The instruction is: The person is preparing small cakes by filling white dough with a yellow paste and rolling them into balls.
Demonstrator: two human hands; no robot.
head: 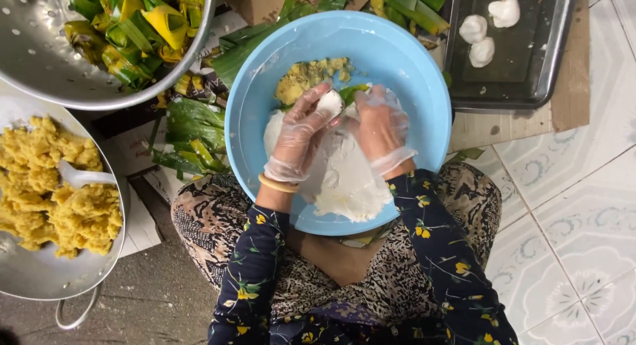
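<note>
One small white dough ball [329, 102], smooth and rounded, pinched over the blue basin [411, 73] between two gloved hands: left hand [298, 136] curled around it, fingers closed on its side; right hand [379, 123] cupped against it, thumb pressing. Beneath, one large white dough mass [344, 179] and one patch of yellow filling [308, 77] in the same basin. Three finished white balls [481, 51] on one dark tray [523, 80] beyond. One colander of folded green leaves [139, 27], one metal pan of yellow mash [53, 199] with one white spoon [83, 177].
</note>
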